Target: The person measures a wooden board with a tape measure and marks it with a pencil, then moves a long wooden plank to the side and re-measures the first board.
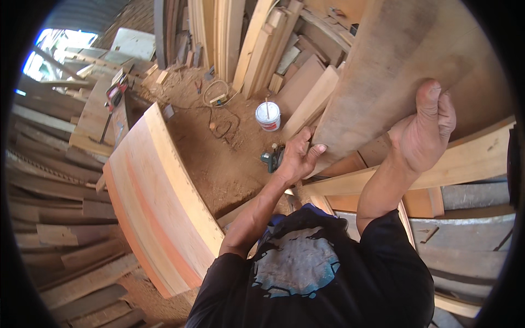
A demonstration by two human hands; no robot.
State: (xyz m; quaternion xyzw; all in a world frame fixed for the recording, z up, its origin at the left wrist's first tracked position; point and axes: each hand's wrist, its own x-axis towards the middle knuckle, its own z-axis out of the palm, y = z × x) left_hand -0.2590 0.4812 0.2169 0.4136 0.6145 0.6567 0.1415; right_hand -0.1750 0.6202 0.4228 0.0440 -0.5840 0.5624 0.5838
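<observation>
A wide brown wooden board (377, 71) leans up at the right, its face smudged dark in places. My left hand (299, 156) grips the board's lower left edge, with the thumb on the near side and the fingers partly hidden. Against the board's face is my right hand (424, 128), its thumb pointing up and its fingers loosely bent, with nothing visible in it. Below the left hand, a dark green power tool (269, 159) sits on the sawdust-covered floor. A wide panel (158, 202) of pale and reddish wood stands to the left of my left forearm.
A white bucket (268, 116) with a stick in it stands ahead on the sawdust. Upright planks (224, 38) lean at the back, and a cable (221, 128) trails over the floor. Stacked boards (60, 208) line the left; a pale plank (465, 164) crosses the right.
</observation>
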